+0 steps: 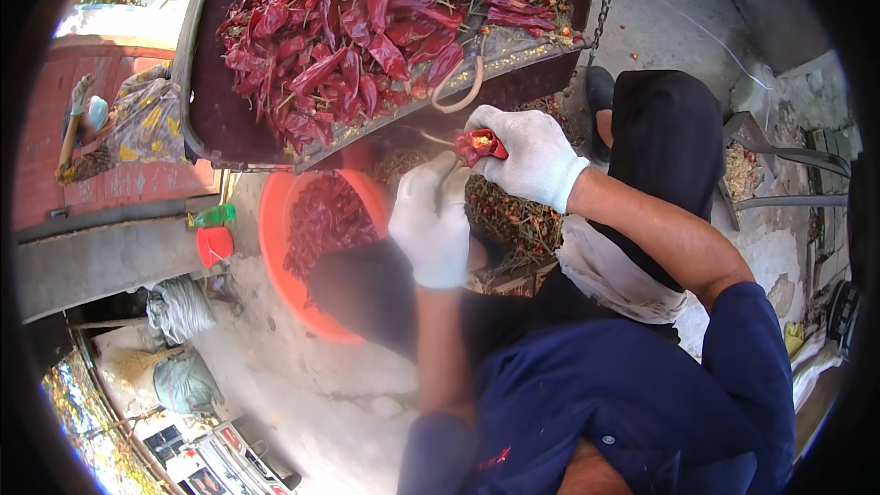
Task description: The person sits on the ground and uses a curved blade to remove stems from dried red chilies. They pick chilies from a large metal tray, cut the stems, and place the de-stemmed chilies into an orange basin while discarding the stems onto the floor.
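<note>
My right hand (539, 160), in a white knit glove, is closed around a dried red chili pepper (478, 145). The pepper's broken end faces left and shows pale yellow seeds; a thin stem points away from it. Just below and to the left is my left hand (429, 215), also gloved, its fingers pinched together close to the pepper. Whatever lies between those fingertips is hidden. Beyond both hands, a heap of dried red chilies (367, 27) fills a dark metal-edged bin (203, 115), with a loop of pale cord (472, 92) hanging at its near edge.
An orange tub (275, 247) holding red chili pieces stands left of my legs. Stems and seed debris (518, 225) lie between my feet. Farther left are a small red bucket (214, 245), a green bottle (213, 215) and another person's patterned sleeve (137, 124). A chain (602, 14) hangs at the bin's right.
</note>
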Motion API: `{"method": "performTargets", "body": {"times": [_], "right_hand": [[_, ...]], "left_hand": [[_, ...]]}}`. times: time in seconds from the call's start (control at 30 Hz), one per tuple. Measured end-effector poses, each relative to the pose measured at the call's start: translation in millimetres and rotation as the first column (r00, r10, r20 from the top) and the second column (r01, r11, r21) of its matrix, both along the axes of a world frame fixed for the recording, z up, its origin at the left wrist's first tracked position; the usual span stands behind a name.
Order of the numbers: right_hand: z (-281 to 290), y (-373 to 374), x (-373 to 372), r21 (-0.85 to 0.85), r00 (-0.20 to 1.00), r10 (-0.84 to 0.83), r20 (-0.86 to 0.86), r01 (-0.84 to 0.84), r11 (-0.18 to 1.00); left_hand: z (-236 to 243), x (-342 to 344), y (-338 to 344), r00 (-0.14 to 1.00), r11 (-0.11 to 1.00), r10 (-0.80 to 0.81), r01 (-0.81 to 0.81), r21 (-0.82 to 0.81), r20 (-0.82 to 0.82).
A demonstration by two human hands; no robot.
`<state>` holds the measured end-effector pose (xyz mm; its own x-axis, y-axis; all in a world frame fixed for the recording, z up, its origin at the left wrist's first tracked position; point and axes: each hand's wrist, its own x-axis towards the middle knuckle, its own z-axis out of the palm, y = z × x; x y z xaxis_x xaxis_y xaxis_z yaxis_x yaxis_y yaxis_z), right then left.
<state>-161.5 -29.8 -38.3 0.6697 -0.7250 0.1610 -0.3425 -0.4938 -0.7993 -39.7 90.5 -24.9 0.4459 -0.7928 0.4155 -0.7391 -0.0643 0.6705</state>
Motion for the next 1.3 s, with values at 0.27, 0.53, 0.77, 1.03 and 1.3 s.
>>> {"method": "performTargets", "body": {"times": [0.27, 0.53, 0.77, 1.03, 1.3], "right_hand": [[3.9, -0.6, -3.8, 0.368, 0.979, 0.083, 0.187, -0.148, 0.918], [1.1, 2.2, -1.6, 0.788, 0.922, -0.169, 0.348, -0.19, 0.586], [14.1, -7.6, -13.6, 0.648, 0.919, 0.002, 0.395, -0.28, 0.708], [-3.1, -3.4, -8.1, 0.532, 0.847, 0.176, 0.501, -0.462, 0.709], [0.2, -10.6, -19.2, 0.834, 0.888, 0.25, 0.385, -0.451, 0.319]], "left_hand": [[-8.2, -12.5, -8.6, 0.615, 0.973, 0.066, -0.214, -0.087, -0.786], [-27.4, 5.4, -16.6, 0.082, 0.873, -0.31, -0.37, -0.318, -0.947], [3.4, 52.5, 6.6, 0.712, 0.998, 0.042, -0.06, -0.001, -0.701], [12.4, 12.3, -3.6, 0.62, 0.977, -0.204, 0.079, -0.198, -0.758], [19.0, -5.3, -5.0, 0.925, 0.993, -0.061, 0.02, -0.113, -0.376]]}}
